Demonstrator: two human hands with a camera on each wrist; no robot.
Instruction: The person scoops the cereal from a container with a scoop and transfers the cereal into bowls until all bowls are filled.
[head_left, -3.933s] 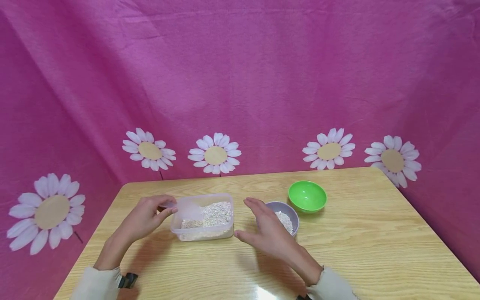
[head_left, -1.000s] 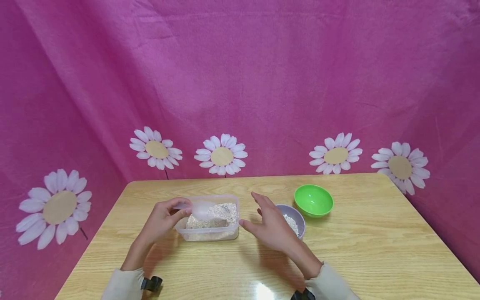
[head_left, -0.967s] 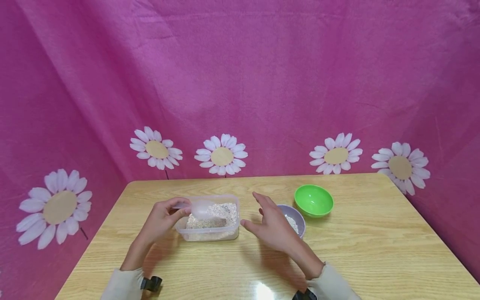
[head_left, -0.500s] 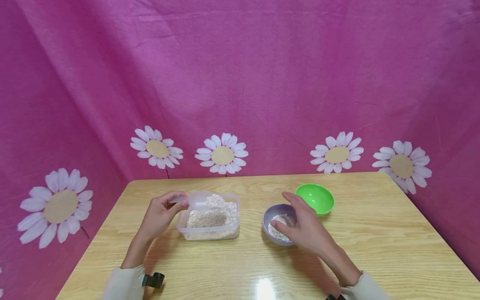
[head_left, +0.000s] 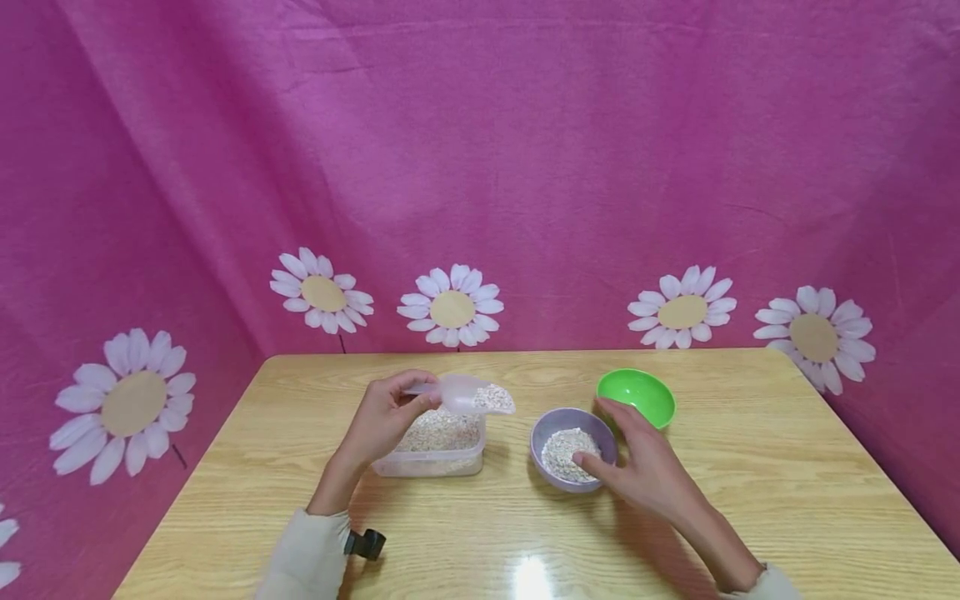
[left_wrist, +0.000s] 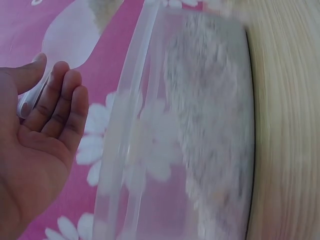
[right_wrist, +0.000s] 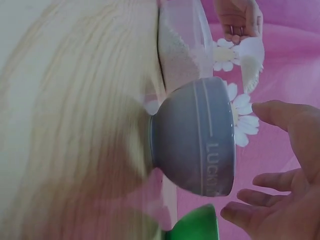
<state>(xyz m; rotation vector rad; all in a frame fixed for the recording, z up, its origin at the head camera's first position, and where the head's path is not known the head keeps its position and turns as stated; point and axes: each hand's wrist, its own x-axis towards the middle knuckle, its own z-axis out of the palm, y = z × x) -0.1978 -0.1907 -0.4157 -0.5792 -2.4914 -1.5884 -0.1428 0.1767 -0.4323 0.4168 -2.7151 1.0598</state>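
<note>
My left hand pinches the handle of a translucent plastic scoop, which carries oats near its tip. The scoop hangs over the right part of a clear plastic container partly filled with oats. In the left wrist view, thumb and fingers meet on the scoop's handle. My right hand is held beside a greyish-purple bowl of oats, with its fingers spread and over the right rim. The right wrist view shows those fingers apart from the bowl.
Behind the purple bowl, to the right, stands a green bowl. All of it rests on a light wooden table. A pink cloth with daisies hangs along the back and sides.
The left hand has lifted the scoop out of the container with oats in it and moved right. The right hand has moved right, to the purple bowl, which has shifted slightly left and nearer.
</note>
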